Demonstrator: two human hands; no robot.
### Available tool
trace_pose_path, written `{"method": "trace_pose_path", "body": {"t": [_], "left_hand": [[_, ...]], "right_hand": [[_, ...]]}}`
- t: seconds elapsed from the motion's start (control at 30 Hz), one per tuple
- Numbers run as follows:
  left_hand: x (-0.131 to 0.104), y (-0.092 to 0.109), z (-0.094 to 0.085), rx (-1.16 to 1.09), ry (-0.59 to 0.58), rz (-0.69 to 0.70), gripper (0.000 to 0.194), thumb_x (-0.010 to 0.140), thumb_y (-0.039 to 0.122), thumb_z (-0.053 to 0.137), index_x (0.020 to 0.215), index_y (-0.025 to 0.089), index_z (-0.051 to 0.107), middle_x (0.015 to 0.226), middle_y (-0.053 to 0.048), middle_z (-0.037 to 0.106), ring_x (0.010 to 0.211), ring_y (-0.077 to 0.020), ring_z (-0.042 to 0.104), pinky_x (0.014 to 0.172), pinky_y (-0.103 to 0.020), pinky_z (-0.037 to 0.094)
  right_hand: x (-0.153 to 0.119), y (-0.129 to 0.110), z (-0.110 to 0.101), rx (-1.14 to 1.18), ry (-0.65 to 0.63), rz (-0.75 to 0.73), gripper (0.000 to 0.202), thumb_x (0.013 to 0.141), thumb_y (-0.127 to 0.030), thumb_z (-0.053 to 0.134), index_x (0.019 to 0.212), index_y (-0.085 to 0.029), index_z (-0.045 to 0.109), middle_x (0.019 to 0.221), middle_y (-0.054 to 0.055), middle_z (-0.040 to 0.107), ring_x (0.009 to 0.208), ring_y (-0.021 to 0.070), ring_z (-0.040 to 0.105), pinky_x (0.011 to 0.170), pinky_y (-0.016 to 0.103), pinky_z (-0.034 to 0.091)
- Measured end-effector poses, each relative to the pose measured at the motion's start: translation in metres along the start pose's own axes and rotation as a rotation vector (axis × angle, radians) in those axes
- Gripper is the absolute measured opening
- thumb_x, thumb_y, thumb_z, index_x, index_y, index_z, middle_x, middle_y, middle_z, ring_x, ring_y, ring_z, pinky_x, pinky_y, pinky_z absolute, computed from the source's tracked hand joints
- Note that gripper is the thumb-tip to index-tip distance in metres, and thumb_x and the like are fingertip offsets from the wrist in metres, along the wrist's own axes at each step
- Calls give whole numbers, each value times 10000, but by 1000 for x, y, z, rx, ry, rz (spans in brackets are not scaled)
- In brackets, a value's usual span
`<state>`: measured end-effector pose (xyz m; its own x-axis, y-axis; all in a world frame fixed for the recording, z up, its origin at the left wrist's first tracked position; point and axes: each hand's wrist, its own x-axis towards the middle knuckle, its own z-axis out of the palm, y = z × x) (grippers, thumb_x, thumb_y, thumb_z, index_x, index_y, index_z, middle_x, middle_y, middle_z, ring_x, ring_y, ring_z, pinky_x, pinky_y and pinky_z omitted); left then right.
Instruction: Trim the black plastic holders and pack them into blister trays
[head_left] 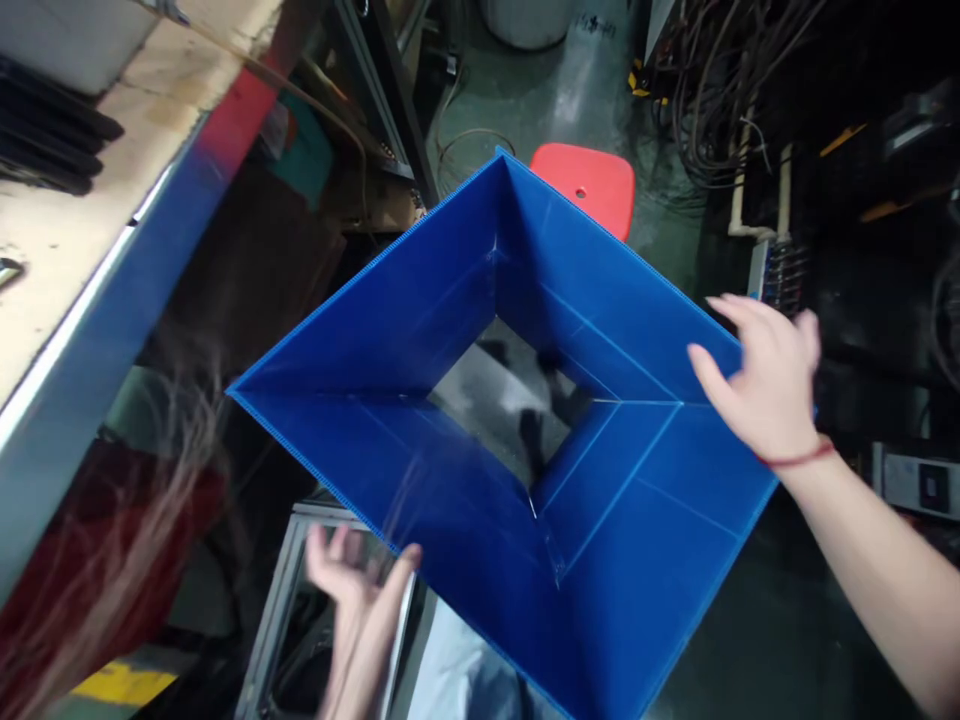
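The blue corrugated plastic box point(465, 500) is right in front of me, its square mouth turned up at me like a diamond, one corner at 12 o'clock, another at 9, and its depth running away from my eyes down to a smaller square of grey at the far end. My left hand point(356, 580) is outside the wall at 8 o'clock, palm up, fingers loosely curled and blurred, thumb held apart with its tip at the rim; from there the box lies toward 1 or 2 o'clock. My right hand point(772, 375) is near 3 o'clock, over the corner on that side, fingers spread and thumb reaching toward the mouth, which lies toward 9 o'clock from it. Neither hand is pinching anything that I can see, and I can't tell whether either one bears on the plastic. In this view my right hand overlaps the box more than my left does. Past the 12 o'clock corner, toward 1, is a red stool point(589, 180).
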<state>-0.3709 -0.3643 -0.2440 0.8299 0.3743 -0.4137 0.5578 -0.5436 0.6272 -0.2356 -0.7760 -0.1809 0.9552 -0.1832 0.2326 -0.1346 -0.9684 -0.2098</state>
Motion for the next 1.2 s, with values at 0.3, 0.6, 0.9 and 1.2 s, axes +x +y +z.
{"method": "trace_pose_path", "body": {"t": [0.3, 0.6, 0.9, 1.2], "left_hand": [[226, 149, -78, 617, -43, 574, 909, 804, 441, 594, 1570, 79, 265, 1608, -186, 403, 1513, -422, 311, 1247, -607, 234], [261, 160, -39, 608, -369, 569, 670, 869, 404, 378, 1488, 160, 458, 1385, -85, 675, 1267, -302, 641, 1124, -465, 488], [269, 151, -65, 609, -389, 510, 656, 848, 444, 447, 1448, 181, 477, 1288, -84, 722, 1173, -290, 692, 1033, -427, 550], [248, 93, -139, 936, -647, 512, 733, 845, 230, 502, 1563, 278, 363, 1544, -71, 535, 1391, -302, 540, 1185, -529, 392]], "right_hand": [[-216, 34, 8, 508, -107, 1133, 951, 684, -803, 628, 1521, -401, 422, 1558, 143, 479, 1427, 407, 450, 1103, 537, 478], [-159, -72, 138, 481, -72, 909, 947, 885, -689, 357, 1575, -51, 246, 1653, 236, 263, 1546, 378, 219, 1259, 584, 192], [-140, -65, 207, 400, -526, 674, 773, 883, -557, 440, 1537, -146, 404, 1651, 179, 330, 1516, 365, 326, 1237, 507, 282], [-131, -34, 216, 230, -816, 569, 767, 888, -517, 470, 1576, -193, 368, 1671, 167, 283, 1467, 438, 389, 1165, 716, 287]]}}
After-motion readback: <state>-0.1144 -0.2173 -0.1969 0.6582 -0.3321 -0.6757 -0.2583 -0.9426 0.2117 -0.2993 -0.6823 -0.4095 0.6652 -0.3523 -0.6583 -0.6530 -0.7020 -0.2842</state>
